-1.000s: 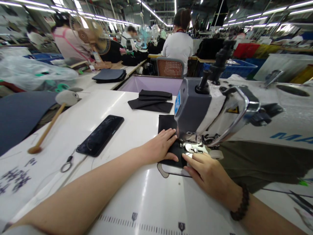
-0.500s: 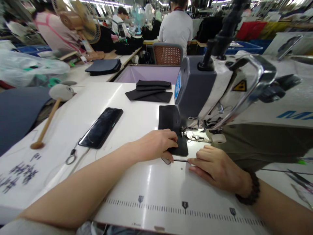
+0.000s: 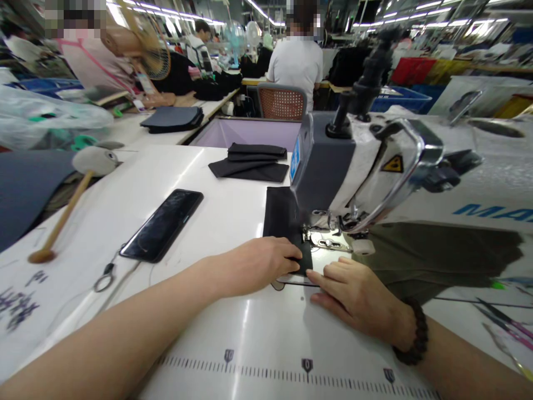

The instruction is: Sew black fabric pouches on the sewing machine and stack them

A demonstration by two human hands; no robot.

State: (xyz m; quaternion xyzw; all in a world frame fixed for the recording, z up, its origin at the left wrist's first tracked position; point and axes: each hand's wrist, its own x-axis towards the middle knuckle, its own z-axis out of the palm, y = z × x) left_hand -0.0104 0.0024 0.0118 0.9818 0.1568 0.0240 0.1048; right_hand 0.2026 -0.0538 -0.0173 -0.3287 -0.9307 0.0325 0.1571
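Note:
A dark piece of black fabric (image 3: 280, 208) lies flat on the white sewing table, its right edge at the presser foot (image 3: 307, 232) of the sewing machine (image 3: 322, 161). My left hand (image 3: 266, 264) is on the near part of this fabric, fingers together and bent down onto it; its thumb is hidden. At the fabric's near right corner, my right hand (image 3: 353, 297) reaches in with the index finger stretched out to the edge. Its other fingers are loosely bent, holding nothing I can see. The needle is too small to make out.
Folded black fabric (image 3: 250, 163) lies behind. To the left are a black phone (image 3: 162, 225) with a ring strap and a wooden-handled mallet-like tool (image 3: 69, 211). Olive fabric (image 3: 441, 255) lies under the machine arm, with scissors (image 3: 506, 319) at far right. People sit working beyond.
The camera view has tilted and shifted slightly. The left thumb, visible before, is now hidden. The right index finger has come closer to the fabric's corner and stretched out.

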